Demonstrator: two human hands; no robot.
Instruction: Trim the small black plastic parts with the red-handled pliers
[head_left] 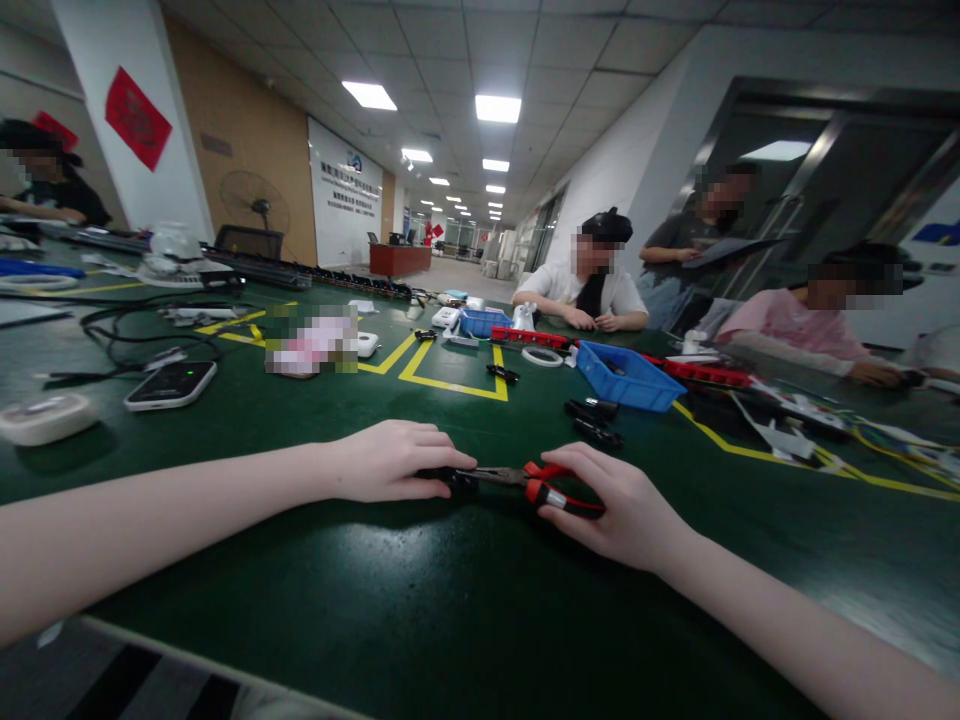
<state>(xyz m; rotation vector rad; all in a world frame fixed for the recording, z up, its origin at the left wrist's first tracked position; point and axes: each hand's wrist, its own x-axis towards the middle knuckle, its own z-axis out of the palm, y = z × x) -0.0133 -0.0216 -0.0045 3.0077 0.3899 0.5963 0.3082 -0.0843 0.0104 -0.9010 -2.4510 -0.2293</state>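
Note:
In the head view my right hand is closed around the red and black handles of needle-nose pliers, whose jaws point left. The jaws reach a small black part; whether they grip it I cannot tell. My left hand pinches that black part from the left, low over the green table, and its fingers hide most of it. Several similar black parts lie beyond my right hand. Another dark piece lies by a yellow tape outline.
A blue bin stands to the right beyond the pliers, with a white ring near it. At left are a white device, black cables and a white case. Co-workers sit across the table; one person stands behind.

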